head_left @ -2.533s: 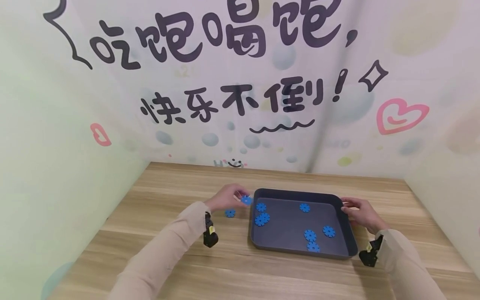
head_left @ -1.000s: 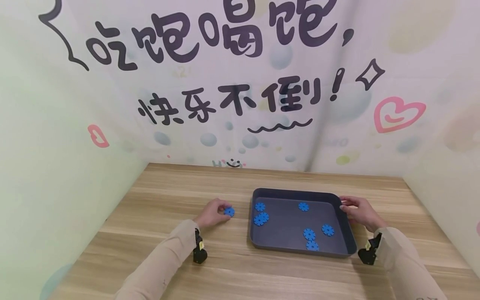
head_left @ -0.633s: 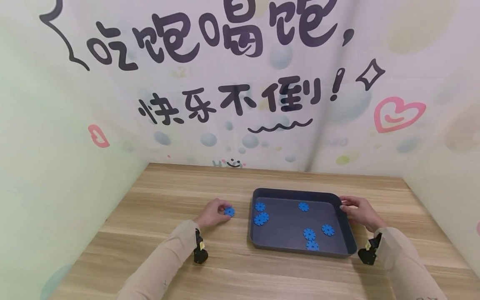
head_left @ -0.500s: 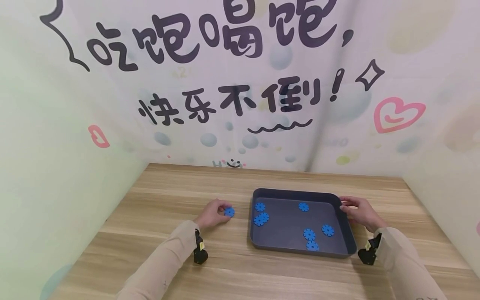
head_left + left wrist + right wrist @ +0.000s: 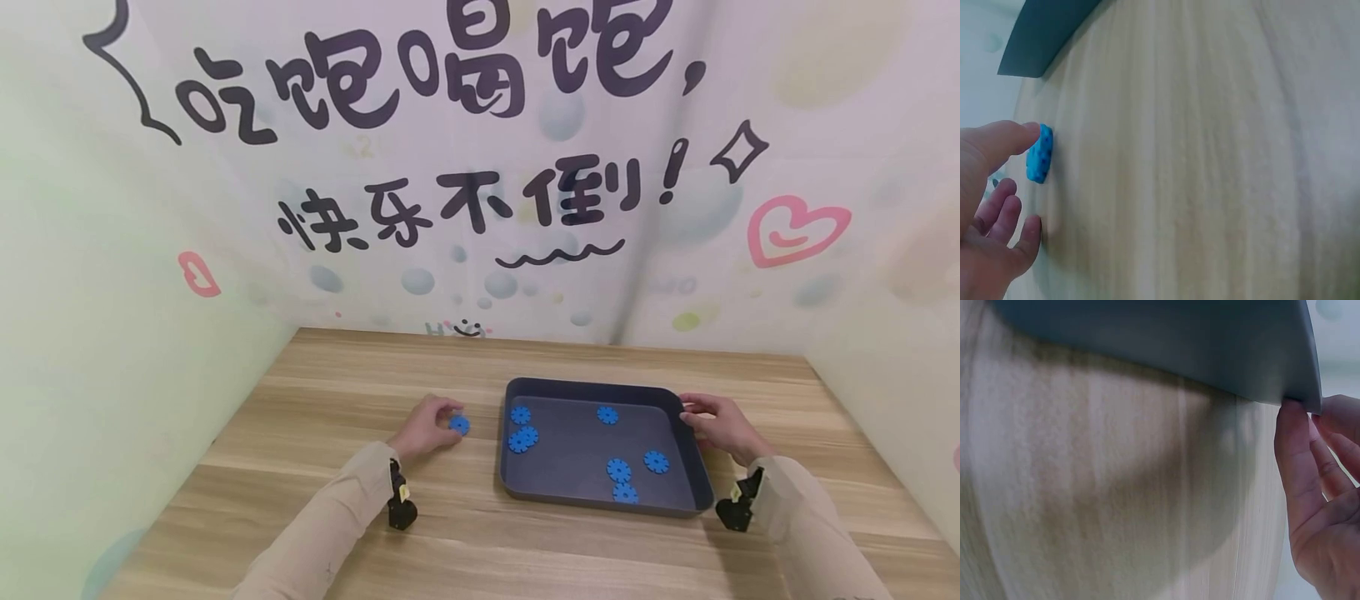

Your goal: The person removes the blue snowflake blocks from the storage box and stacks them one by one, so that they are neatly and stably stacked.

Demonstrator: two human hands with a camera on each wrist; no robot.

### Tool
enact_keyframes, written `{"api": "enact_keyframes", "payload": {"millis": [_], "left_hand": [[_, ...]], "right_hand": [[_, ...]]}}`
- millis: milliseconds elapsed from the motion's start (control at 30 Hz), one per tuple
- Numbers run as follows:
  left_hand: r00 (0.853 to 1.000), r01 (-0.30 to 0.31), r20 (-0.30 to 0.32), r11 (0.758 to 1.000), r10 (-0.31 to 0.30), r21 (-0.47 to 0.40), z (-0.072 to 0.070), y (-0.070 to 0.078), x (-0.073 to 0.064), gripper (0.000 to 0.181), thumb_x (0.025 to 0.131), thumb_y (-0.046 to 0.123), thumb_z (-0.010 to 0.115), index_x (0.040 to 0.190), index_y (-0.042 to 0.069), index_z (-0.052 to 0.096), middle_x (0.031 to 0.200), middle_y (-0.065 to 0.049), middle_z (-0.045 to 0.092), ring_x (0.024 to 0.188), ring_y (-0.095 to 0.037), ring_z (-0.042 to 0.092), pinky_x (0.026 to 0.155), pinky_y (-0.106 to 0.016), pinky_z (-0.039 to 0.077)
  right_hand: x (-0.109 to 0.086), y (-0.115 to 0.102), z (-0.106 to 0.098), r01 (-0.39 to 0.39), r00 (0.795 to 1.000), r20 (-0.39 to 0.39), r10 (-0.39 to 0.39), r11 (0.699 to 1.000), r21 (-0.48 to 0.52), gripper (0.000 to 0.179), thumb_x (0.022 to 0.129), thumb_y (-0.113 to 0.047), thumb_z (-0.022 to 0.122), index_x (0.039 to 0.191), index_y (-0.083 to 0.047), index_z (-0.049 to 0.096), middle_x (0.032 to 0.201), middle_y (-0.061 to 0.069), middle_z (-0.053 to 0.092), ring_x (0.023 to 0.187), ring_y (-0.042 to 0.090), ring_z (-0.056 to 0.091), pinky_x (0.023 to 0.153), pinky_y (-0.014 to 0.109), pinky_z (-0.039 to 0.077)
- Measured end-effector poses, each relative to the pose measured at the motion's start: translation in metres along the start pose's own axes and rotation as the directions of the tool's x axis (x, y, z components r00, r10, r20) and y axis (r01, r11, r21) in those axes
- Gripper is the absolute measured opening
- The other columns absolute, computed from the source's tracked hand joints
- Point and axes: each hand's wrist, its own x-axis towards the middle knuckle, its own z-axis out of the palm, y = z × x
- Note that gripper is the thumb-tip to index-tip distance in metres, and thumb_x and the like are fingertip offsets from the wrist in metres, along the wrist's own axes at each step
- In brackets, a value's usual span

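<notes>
My left hand [image 5: 425, 427] is beside a small blue notched disc [image 5: 460, 426] on the table, left of the tray. In the left wrist view it looks thick, like a stack of blue discs [image 5: 1040, 155]. The thumb tip is right at its edge; the other fingers are spread off it, and the head view shows a gap between the index finger and the disc. My right hand [image 5: 723, 427] pinches the right wall of a dark grey rectangular tray [image 5: 585, 503], thumb and fingers on its rim in the right wrist view.
Several blue discs lie inside the tray: some at its left end, two overlapping at the left and near the front, others farther right. The wood-grain table [image 5: 360, 533] ends at a printed curtain [image 5: 420, 192] behind. Pale walls stand on both sides.
My left hand has carried a blue disc left from beside the tray to the disc on the table. Its index finger has since lifted off. My right hand has stayed on the tray.
</notes>
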Motion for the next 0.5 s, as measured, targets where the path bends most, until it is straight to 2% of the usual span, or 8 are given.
{"api": "enact_keyframes", "payload": {"millis": [167,300,500], "left_hand": [[0.999,0.0,-0.047,1.0,-0.001,-0.03,0.0,0.012,0.001,0.037,0.074,0.008,0.069,0.109,0.003,0.059,0.104,-0.012,0.049,0.1,-0.028,0.047,0.087,-0.041,0.039],[0.997,-0.048,-0.071,0.996,0.042,-0.076,0.002,0.027,0.002,0.033,0.074,0.001,0.067,0.106,-0.001,0.059,0.104,-0.018,0.051,0.099,-0.034,0.049,0.085,-0.043,0.04],[0.995,-0.095,-0.054,0.983,0.087,-0.158,0.012,0.045,0.01,0.03,0.077,0.0,0.064,0.106,-0.001,0.059,0.106,-0.016,0.054,0.1,-0.034,0.049,0.082,-0.039,0.044]], "right_hand": [[0.0,0.0,0.0,-0.002,1.0,-0.003,0.002,1.0,-0.003,0.045,0.09,-0.009,0.05,0.127,0.011,0.035,0.114,0.033,0.042,0.085,0.024,0.056,0.067,0.041,0.051],[0.0,-0.001,0.001,0.004,1.0,-0.004,-0.004,1.0,-0.002,0.044,0.089,-0.008,0.05,0.126,0.011,0.035,0.112,0.033,0.042,0.084,0.024,0.056,0.066,0.041,0.051],[0.001,-0.001,0.001,0.005,1.0,-0.006,-0.005,1.0,0.003,0.044,0.089,-0.008,0.05,0.126,0.011,0.035,0.112,0.033,0.042,0.083,0.023,0.056,0.066,0.041,0.051]]}}
